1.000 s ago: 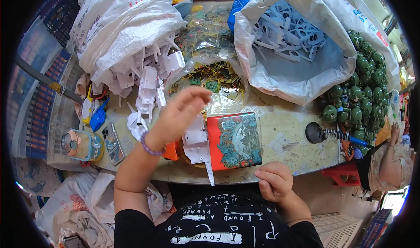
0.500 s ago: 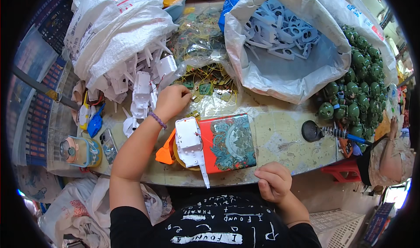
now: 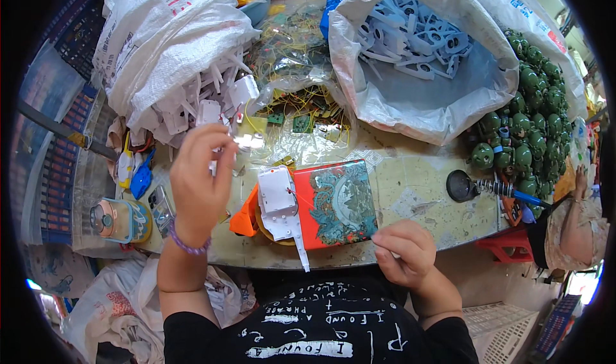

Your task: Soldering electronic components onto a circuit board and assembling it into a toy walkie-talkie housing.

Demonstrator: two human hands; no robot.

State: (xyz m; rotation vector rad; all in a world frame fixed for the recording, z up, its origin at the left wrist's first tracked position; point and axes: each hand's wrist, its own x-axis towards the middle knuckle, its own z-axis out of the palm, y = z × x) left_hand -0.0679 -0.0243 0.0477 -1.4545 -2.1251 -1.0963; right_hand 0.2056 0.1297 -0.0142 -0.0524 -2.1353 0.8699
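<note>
Right now I am lifting my left hand (image 3: 197,181) above the pale worn tabletop (image 3: 417,191), and my fingers are pinching a small circuit board with thin yellow wires (image 3: 247,136) trailing from it; the board is hanging just beside my fingertips, over the clear plastic bag of wired green circuit boards (image 3: 301,117); my right hand (image 3: 403,252) is resting at the near edge of the table with its fingers curled together, and I cannot tell whether they are gripping anything; between my two hands a white moulded plastic shell with a long pointed tail (image 3: 281,203) is lying flat, partly over an orange plastic piece (image 3: 244,220) and touching the left edge of a red box with a teal ornamental lid (image 3: 333,203); to my left a big white woven sack spilling white plastic parts (image 3: 173,50) is leaning over the table; farther back a second white woven sack of pale blue plastic parts (image 3: 423,43) is standing open; to my right a heap of round dark green plastic pieces (image 3: 529,120) is piling up near a black-headed tool with a metal spring (image 3: 478,187); a phone in a clear case (image 3: 160,207) is lying near my left wrist.
</note>
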